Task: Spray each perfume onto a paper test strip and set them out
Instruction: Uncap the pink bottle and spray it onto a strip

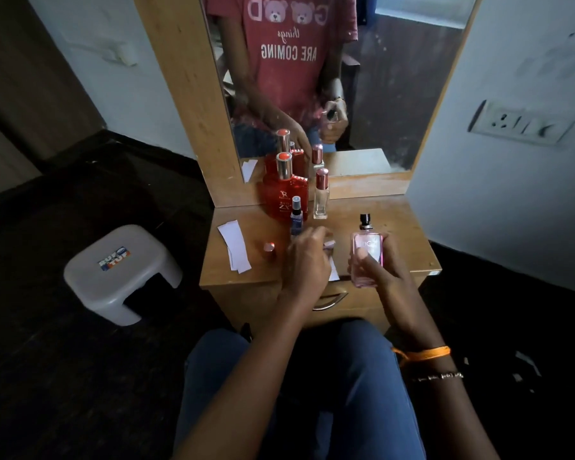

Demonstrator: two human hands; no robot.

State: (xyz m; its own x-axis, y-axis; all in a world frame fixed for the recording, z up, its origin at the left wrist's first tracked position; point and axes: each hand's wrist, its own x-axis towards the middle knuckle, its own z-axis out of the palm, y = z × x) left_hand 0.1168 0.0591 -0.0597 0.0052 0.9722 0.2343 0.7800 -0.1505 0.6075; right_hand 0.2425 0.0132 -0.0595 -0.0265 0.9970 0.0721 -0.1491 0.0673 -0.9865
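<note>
My right hand holds a pink perfume bottle upright over the front of the wooden dresser top; its black sprayer is uncapped. My left hand rests on a white paper test strip near the front edge, fingers curled over it. Behind stand a large red bottle, a small blue spray bottle and a clear bottle with a rose cap. More white strips lie at the left of the top, beside a loose rose cap.
A mirror rises behind the dresser. A grey plastic stool stands on the dark floor to the left. A drawer handle sits below the top's front edge. A wall socket is on the right wall.
</note>
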